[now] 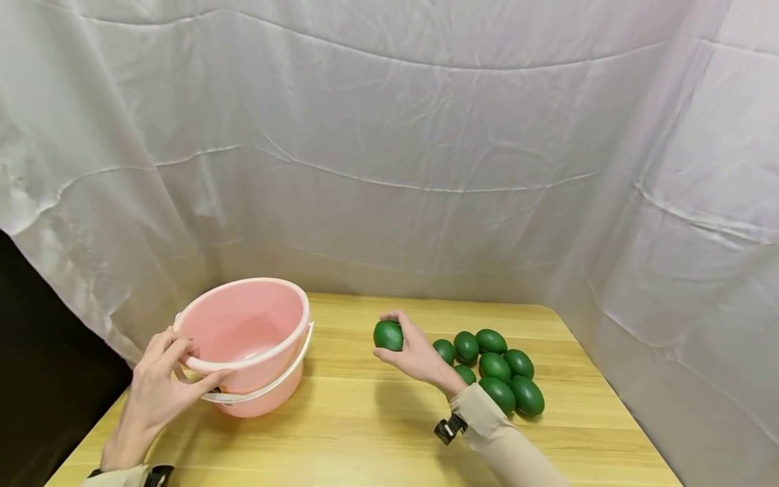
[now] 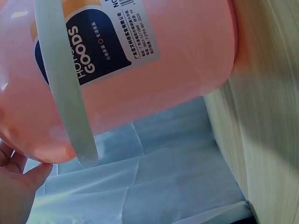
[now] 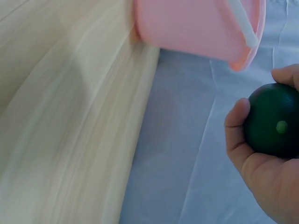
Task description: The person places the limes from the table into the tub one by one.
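A pink bucket [image 1: 270, 402] stands on the table at the left, its white handle [image 1: 308, 343] hanging down along the outside. My left hand [image 1: 159, 382] grips the bucket's rim, fingers over the edge and thumb outside. In the left wrist view, the bucket's side shows a printed label [image 2: 100, 49], and the thumb lies against the rim. My right hand [image 1: 420, 352] holds a smooth dark green avocado [image 1: 387, 335] above the table, between thumb and fingers. A pale stem spot shows on this avocado [image 3: 268, 116] in the right wrist view.
Several more avocados [image 1: 495, 367] lie in a cluster on the wooden table [image 1: 341, 433], to the right of and partly behind my right wrist. Pale grey curtains [image 1: 389, 223] hang behind the table and along its right side.
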Available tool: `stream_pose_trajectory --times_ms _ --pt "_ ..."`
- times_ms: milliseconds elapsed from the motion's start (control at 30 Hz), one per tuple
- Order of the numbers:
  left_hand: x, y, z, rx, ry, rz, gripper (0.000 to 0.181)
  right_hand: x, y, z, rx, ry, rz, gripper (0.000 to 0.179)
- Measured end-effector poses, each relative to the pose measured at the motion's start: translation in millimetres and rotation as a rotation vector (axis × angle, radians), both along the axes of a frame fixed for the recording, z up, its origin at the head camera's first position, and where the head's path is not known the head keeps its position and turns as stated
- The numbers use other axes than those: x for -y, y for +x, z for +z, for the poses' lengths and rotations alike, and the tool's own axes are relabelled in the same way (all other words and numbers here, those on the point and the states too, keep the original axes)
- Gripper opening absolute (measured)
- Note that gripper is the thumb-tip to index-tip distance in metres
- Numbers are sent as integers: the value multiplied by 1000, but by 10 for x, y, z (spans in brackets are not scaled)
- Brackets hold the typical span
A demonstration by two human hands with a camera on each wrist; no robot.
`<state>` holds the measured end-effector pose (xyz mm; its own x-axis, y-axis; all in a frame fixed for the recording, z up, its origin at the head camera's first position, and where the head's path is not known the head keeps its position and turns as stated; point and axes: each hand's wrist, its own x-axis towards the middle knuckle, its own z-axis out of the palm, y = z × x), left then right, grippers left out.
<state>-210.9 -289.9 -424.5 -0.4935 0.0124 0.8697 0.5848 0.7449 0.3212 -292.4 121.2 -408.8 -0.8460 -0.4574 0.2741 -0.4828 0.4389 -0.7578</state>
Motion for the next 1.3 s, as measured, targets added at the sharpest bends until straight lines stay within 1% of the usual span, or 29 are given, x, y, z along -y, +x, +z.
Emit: stream_pose_trajectory --times_ms 100,200,233,333,433,667,767,967,1133,1300 --pt "4 -14 6 -17 -7 11 66 102 3 44 -15 -20 -8 55" --pt "14 0 20 18 -18 26 59 202 -10 69 -36 -40 -3 53" --pt "16 3 23 19 -20 30 58 238 -19 77 -41 -48 3 53" --pt "26 7 16 23 -27 40 58 351 -39 99 -36 -82 15 56" --pt "21 2 -2 -8 -28 42 59 466 -47 131 -30 -104 22 57" --pt "16 26 4 -9 -33 48 58 735 -75 232 -45 -170 45 52" --pt "14 27 4 -14 -25 42 59 853 -93 267 -64 -202 53 51" --pt "2 16 -24 -44 18 6 62 1066 -115 295 -82 -228 42 54" --pt "-5 0 -15 -62 34 -13 62 1204 -121 317 -109 -247 44 52" --pt "-2 19 -12 -15 29 -7 63 1331 -127 360 -135 -231 61 55"
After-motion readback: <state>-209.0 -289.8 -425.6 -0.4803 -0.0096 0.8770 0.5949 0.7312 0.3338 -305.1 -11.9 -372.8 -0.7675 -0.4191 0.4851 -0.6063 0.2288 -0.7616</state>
